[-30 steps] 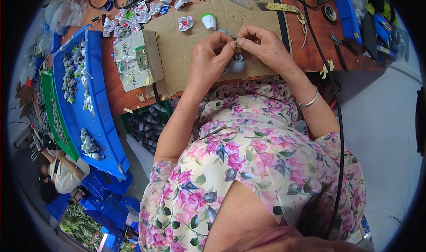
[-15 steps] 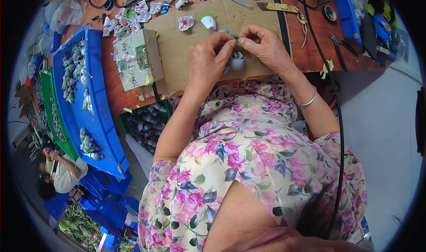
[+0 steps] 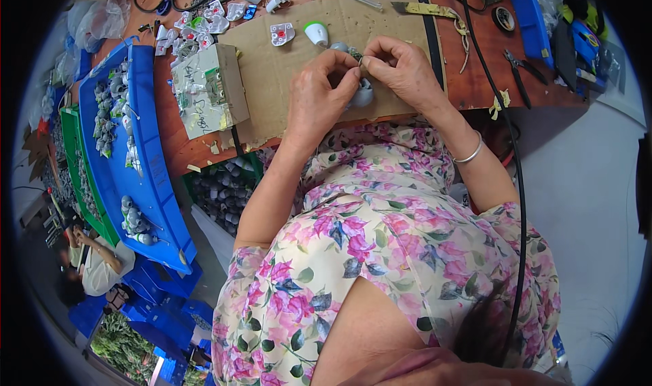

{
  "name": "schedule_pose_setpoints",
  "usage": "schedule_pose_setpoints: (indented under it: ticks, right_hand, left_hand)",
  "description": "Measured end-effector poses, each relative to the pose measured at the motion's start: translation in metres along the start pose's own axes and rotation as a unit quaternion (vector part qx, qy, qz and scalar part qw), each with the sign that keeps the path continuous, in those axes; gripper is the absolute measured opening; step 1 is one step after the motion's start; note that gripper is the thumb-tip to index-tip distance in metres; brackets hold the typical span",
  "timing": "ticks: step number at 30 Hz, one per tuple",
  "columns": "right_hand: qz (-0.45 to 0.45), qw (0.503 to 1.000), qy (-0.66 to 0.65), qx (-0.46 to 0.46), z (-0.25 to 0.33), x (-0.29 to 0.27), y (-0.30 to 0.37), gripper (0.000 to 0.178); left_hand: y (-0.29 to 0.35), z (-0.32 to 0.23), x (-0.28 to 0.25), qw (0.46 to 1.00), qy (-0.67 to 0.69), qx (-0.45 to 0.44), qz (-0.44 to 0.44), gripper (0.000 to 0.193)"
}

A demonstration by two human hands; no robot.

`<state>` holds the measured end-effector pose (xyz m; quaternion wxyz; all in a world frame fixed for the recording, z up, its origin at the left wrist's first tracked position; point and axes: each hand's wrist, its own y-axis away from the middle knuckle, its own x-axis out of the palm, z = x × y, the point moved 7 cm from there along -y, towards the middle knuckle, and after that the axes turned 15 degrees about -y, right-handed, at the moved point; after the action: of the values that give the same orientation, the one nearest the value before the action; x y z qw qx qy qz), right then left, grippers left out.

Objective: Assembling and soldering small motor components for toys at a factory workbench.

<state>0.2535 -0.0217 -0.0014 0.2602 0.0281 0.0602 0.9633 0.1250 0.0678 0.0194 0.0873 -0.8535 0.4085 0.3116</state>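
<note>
Reddish tabletop (image 3: 163, 101) bears a cardboard sheet (image 3: 272, 87). Above the sheet's near edge, a grey cup (image 3: 364, 97) points its rounded end toward the person; fingers cover its far end, so its long axis cannot be told. Over the sheet too, the left hand (image 3: 320, 90) and right hand (image 3: 402, 77) pinch a tiny piece (image 3: 359, 61) between thumbs and forefingers. Toward the sheet's far side lies a green-rimmed white shell (image 3: 316, 35); a box (image 3: 204, 104) sits at its left edge. Half a second ago, both hands held nearly the same pose.
</note>
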Motion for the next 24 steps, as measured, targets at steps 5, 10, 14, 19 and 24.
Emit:
schedule_pose_setpoints:
  ticks: [5, 10, 14, 19, 24]
  right_hand:
    - [0.013, 0.996, 0.08, -0.02, 0.008, 0.004, -0.003, 0.014]
    - [0.073, 0.981, 0.172, -0.045, 0.026, 0.008, -0.012, 0.021]
    - [-0.039, 0.927, 0.246, -0.281, 0.068, -0.014, -0.035, 0.022]
    - [-0.144, 0.86, 0.334, -0.358, 0.106, -0.048, -0.129, 0.024]
    - [-0.178, 0.811, 0.495, -0.255, 0.073, -0.084, -0.267, 0.026]
  left_hand:
    - [0.003, -0.023, -0.016, 0.961, -0.222, 0.114, -0.123, 0.005]
    - [-0.012, -0.041, -0.028, 0.869, -0.426, 0.237, -0.089, 0.002]
    - [0.002, -0.037, -0.021, 0.853, -0.453, 0.232, -0.114, 0.006]
    - [0.02, -0.018, -0.02, 0.885, -0.408, 0.169, -0.151, 0.012]
    - [0.02, -0.024, -0.022, 0.882, -0.384, 0.197, -0.189, 0.009]
